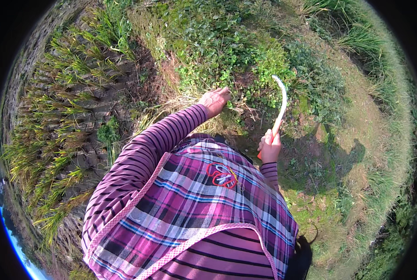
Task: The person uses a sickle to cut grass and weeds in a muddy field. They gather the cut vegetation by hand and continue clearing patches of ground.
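My right hand [270, 149] is wrapped around the orange handle of a sickle [283, 102]. Its pale curved blade points away from me and hooks to the left at the tip, over low green plants [264, 61]. Stretched forward on the left, my left hand [215, 100] is low over the bank, beside dry straw-like grass [184, 101] and small leafy weeds. Dry stalks [245, 107] lie just right of its fingertips. The fingers are partly hidden, so whether they grip any stems is unclear.
Rows of cut crop stubble [65, 115] stand in the muddy field on the left. Along the right runs a grassy earth path [362, 105] with taller grass clumps [364, 40]. A shadow [317, 157] falls right of the sickle. My plaid apron [194, 189] bears coloured embroidery.
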The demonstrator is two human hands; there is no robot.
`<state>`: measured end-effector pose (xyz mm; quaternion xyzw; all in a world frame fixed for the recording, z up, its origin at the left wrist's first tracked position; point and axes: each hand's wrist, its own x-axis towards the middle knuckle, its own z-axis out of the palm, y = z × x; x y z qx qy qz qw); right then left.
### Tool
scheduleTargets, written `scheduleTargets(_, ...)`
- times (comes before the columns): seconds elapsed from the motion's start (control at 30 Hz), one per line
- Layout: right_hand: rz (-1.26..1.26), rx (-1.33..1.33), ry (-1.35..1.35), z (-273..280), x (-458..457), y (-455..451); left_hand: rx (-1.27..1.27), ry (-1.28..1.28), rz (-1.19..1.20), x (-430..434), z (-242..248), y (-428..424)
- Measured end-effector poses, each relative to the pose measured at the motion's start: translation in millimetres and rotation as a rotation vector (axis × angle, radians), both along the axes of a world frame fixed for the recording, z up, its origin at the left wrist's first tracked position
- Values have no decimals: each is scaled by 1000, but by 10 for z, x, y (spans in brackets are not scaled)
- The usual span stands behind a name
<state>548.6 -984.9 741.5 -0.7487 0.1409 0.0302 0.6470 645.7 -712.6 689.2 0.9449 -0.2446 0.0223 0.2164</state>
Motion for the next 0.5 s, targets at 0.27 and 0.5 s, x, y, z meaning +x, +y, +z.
scheduleTargets(0.27,-293,-228,160,-253,-1280,-320,272,296,131,671,-356,-842)
scheduleTargets(0.5,-314,-359,230,-405,-1527,-404,311,210,80,906,-546,-632)
